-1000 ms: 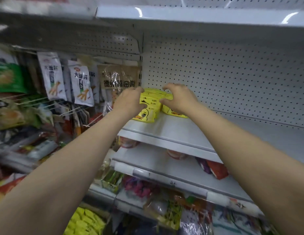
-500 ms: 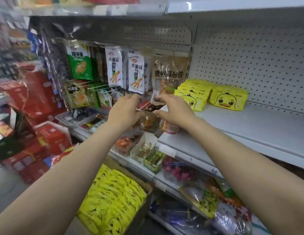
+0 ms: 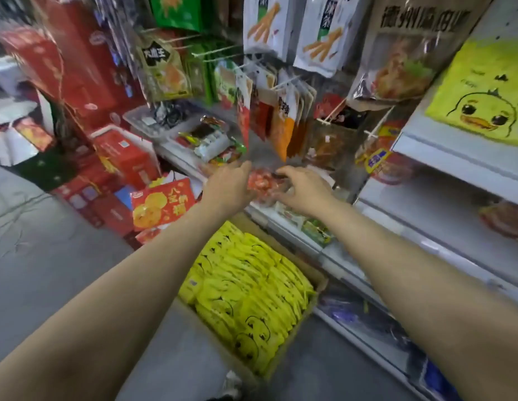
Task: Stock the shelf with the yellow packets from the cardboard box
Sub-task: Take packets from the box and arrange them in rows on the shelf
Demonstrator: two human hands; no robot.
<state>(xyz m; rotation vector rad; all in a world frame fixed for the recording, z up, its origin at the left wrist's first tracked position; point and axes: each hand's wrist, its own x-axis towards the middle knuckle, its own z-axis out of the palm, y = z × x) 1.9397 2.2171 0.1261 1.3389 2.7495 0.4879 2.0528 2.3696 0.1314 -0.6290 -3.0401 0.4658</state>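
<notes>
- While both arms reach forward over the cardboard box (image 3: 317,280), the left hand (image 3: 229,188) and the right hand (image 3: 305,189) hang in the air side by side, a small gap between them.
- The left hand holds nothing; its fingers are extended and relaxed, pointing toward the hanging goods.
- The right hand also holds nothing; its fingers are spread and loosely bent, palm down.
- Behind the gap between the hands a red wrapped snack (image 3: 263,183) shows on a low shelf; whether a fingertip touches it cannot be told through the blur.
- The box stands on the grey floor (image 3: 49,256) below the hands, against the foot of the shelving, open at the top.
- The yellow packets (image 3: 252,287) fill the box, standing on edge in tight rows, each printed with a duck face.
- One yellow duck packet (image 3: 480,94) already lies on the white shelf (image 3: 443,151) at the upper right, well apart from both hands.
- Bags with chicken-foot pictures (image 3: 292,27) hang from hooks above the hands.
- Red gift boxes (image 3: 78,68) are stacked at the left, beside an orange-printed red carton (image 3: 161,204).
</notes>
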